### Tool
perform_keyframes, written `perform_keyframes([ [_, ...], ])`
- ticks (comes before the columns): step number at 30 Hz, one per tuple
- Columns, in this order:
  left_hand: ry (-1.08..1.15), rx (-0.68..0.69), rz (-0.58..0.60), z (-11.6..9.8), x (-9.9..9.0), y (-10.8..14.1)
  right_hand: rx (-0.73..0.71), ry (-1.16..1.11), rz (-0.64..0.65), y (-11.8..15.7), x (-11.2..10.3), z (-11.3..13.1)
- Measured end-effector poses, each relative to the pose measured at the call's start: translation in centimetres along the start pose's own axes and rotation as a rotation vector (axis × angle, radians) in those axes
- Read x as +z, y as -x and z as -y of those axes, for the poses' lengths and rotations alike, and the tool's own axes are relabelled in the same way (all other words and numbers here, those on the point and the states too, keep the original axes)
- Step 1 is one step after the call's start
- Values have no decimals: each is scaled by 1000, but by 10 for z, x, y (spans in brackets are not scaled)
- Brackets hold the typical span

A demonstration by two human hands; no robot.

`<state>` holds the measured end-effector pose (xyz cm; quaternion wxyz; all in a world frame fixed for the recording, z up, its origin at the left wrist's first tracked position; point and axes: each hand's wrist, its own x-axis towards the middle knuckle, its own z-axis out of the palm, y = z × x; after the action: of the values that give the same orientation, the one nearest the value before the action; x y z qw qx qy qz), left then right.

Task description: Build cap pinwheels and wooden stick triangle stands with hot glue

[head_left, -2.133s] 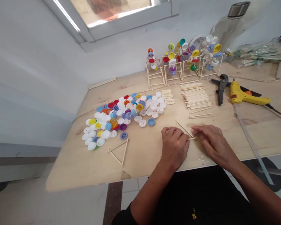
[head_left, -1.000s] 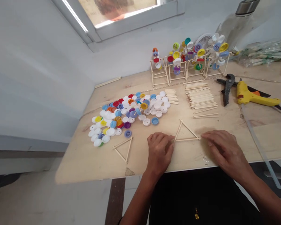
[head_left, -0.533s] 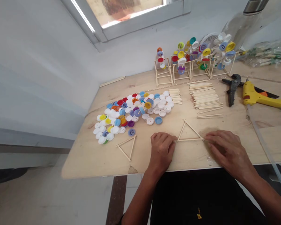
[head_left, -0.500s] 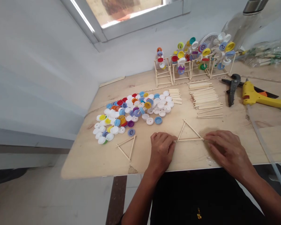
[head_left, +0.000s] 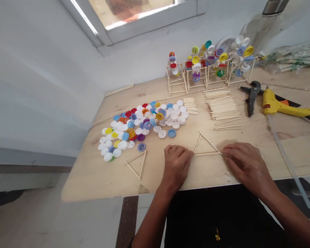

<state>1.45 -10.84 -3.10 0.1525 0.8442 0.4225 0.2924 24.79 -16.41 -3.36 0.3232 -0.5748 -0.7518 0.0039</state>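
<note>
A triangle of thin wooden sticks point(head_left: 208, 154) lies flat on the wooden table point(head_left: 93, 182), its tip pointing away from me. My left hand point(head_left: 177, 163) rests on the table with its fingers closed at the triangle's left corner. At the right corner, my right hand point(head_left: 245, 162) pinches the stick end between thumb and fingers. Another stick triangle point(head_left: 144, 163) lies apart, to the left of my left hand. Beyond the hands sit a pile of loose sticks point(head_left: 223, 107) and a smaller bundle of short sticks point(head_left: 190, 105).
Many colored bottle caps point(head_left: 124, 126) spread over the table's left half. Stick frames with cap wheels point(head_left: 177, 84) stand along the wall. At the right lie black cutters point(head_left: 253, 98) and a yellow glue gun point(head_left: 286, 107) with a clear glue stick point(head_left: 289, 165).
The view has shifted slightly, so the table's contents appear a little further left. Both hands stay at the triangle's corners.
</note>
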Motion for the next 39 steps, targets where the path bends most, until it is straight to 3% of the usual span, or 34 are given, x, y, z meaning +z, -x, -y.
perform_keyframes([
  [21, 15, -27, 0, 1, 0, 0, -2, 31, -4, 0, 0, 1],
  [39, -8, 51, 2, 3, 1, -1, -24, 46, 11, 0, 1, -2],
])
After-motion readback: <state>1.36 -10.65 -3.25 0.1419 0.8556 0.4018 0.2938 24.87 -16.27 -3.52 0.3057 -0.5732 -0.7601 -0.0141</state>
